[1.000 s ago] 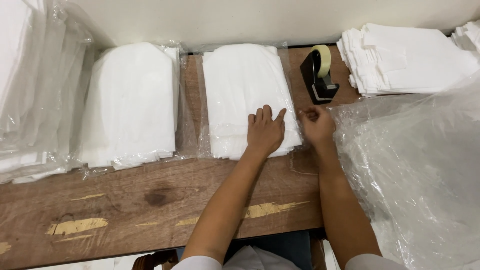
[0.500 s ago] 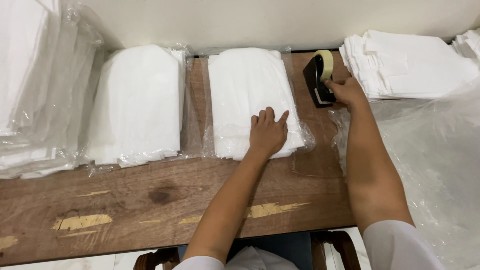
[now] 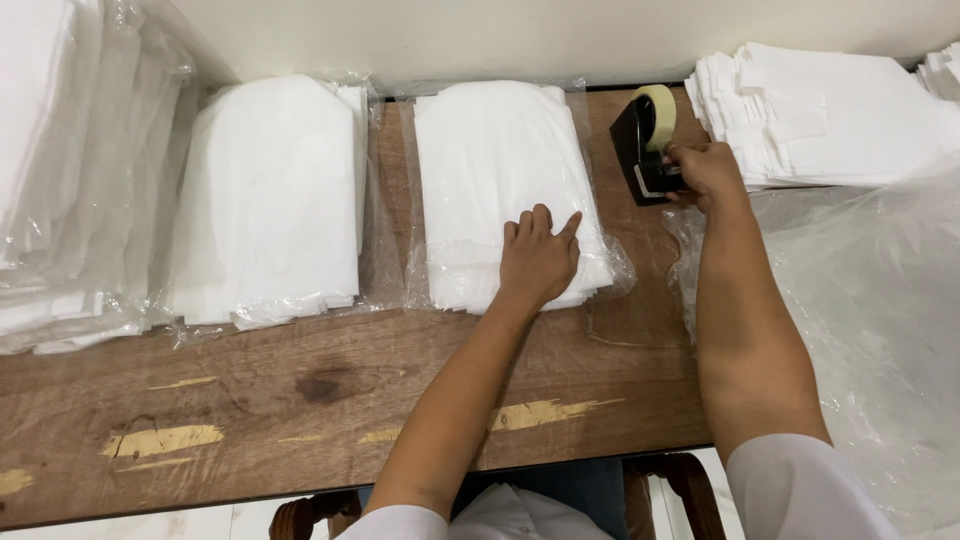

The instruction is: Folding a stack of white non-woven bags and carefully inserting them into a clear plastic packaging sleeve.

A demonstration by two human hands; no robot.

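Two clear plastic packages of white folded fabric lie side by side on the table: the left package (image 3: 265,200) and the right package (image 3: 505,180).

The left hand (image 3: 538,258) lies flat on a clear-bagged stack of white folded cloth (image 3: 500,170) in the middle of the wooden table (image 3: 300,400). The right hand (image 3: 708,172) grips a black tape dispenser (image 3: 645,145) at the far right. Another bagged stack (image 3: 265,200) sits to the left; loose white pieces (image 3: 830,115) lie far right.
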